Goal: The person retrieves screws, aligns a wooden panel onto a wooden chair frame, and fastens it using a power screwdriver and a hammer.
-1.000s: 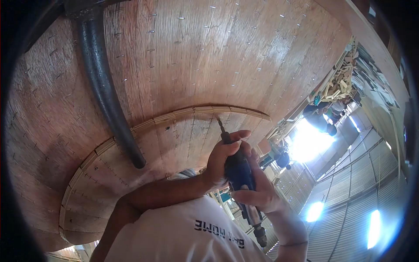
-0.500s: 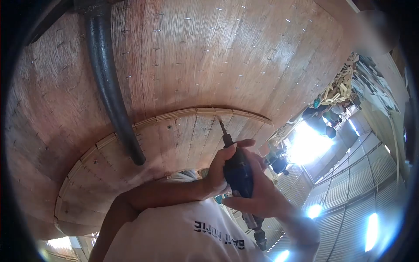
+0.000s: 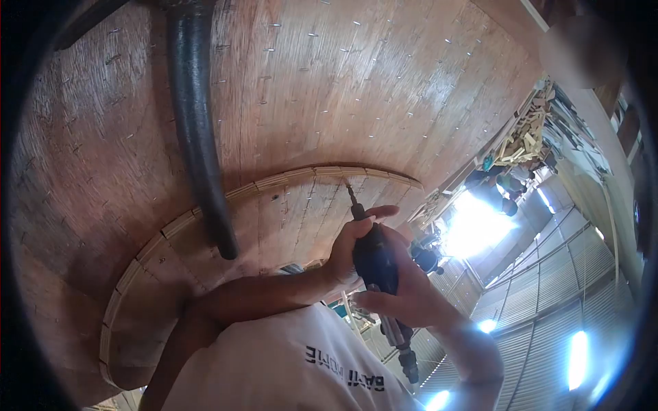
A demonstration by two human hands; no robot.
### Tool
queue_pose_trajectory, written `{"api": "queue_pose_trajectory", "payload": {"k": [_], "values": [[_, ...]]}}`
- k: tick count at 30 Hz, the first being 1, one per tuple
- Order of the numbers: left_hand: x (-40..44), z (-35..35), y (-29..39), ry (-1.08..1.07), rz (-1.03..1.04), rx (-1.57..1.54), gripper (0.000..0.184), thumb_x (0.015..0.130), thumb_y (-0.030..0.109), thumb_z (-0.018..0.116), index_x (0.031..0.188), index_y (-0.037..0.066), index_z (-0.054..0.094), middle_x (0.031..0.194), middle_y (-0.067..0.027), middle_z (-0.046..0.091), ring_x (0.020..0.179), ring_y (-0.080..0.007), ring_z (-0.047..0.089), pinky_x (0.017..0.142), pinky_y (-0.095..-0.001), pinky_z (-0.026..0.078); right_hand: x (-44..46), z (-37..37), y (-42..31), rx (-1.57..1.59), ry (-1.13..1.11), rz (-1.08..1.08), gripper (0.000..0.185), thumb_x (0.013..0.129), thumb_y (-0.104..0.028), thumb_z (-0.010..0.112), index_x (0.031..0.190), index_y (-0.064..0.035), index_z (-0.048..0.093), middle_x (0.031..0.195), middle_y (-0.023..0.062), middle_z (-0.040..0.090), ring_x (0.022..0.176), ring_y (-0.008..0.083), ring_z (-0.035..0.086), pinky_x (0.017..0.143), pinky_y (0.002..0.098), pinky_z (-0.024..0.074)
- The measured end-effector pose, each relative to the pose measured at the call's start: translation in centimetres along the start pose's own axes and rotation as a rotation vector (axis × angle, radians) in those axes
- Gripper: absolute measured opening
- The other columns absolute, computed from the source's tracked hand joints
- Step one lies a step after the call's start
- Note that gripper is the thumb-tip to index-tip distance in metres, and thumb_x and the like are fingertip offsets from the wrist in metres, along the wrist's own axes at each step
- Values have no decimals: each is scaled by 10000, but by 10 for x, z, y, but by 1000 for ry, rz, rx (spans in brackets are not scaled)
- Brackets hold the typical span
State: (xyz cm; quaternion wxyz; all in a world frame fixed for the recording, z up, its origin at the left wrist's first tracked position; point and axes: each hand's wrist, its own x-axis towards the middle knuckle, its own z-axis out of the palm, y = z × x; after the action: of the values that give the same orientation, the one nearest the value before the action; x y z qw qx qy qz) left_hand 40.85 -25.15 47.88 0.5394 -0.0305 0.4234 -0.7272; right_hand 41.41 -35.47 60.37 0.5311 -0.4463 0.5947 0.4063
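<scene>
A dark hand drill (image 3: pixel 375 259) with a slim twist bit (image 3: pixel 352 195) is held between both hands, bit end away from my body. My left hand (image 3: pixel 341 252) is closed about the drill's front end, the thumb lying along it near the bit. Further back, my right hand (image 3: pixel 415 284) wraps around the body. The bit's tip is close to the curved edge strip (image 3: pixel 288 177) of layered wood on the plywood panel (image 3: pixel 315 89); whether it touches cannot be made out. Behind the right hand, a metal fitting (image 3: pixel 407 359) extends from the drill's rear.
A dark curved metal bar (image 3: pixel 195 130) crosses the panel on the left. Many staples dot the plywood. Wood offcuts (image 3: pixel 524 140) are piled at the right, near other people (image 3: pixel 497 188). A corrugated metal wall (image 3: pixel 534 308) and bright lights lie beyond.
The view has shifted slightly, so the metal bar and curved strip appear further right. Both hands keep their hold on the drill, its bit still near the strip.
</scene>
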Motion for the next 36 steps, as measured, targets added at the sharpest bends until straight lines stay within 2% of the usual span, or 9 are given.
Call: {"api": "queue_pose_trajectory", "payload": {"k": [5,8,11,14,23,36], "values": [[4,-4,0,-63,26,12,698,838,464,435,1353,1,348,969,-193,654,917,-248,636,850,-346,504,1,-1,-4,-35,-15,-3,1034,722,-290,781,1439,41,113,1228,201,464,1084,252,544,914,329,448],[3,-1,-1,-109,68,-101,587,888,392,427,1346,30,370,958,-161,648,843,-202,637,780,-315,510,2,3,4,-20,26,-2,1023,726,-272,773,1438,44,109,1219,207,468,1074,250,551,901,325,452],[4,-4,-1,-120,56,-91,592,884,396,426,1345,29,372,959,-163,647,847,-203,638,782,-313,510,3,4,3,-58,26,22,1022,728,-264,768,1436,49,101,1210,205,474,1065,247,555,897,320,452],[3,-4,3,-73,24,-5,681,836,449,438,1338,-7,372,972,-195,652,921,-240,636,847,-337,505,2,3,-6,-6,13,44,1016,721,-276,772,1427,56,121,1214,203,473,1067,247,553,895,319,452],[7,-4,1,-68,30,-6,655,839,427,440,1323,-12,388,965,-197,653,899,-240,644,812,-348,520,5,-6,11,-45,14,-20,1009,716,-299,762,1430,48,141,1199,209,488,1054,262,561,890,328,449],[9,-8,4,-62,14,60,667,808,446,440,1279,-26,430,965,-206,651,917,-255,640,831,-352,514,7,-5,11,-43,12,36,1020,723,-304,749,1449,6,103,1211,253,495,1048,316,586,898,349,462]]}}
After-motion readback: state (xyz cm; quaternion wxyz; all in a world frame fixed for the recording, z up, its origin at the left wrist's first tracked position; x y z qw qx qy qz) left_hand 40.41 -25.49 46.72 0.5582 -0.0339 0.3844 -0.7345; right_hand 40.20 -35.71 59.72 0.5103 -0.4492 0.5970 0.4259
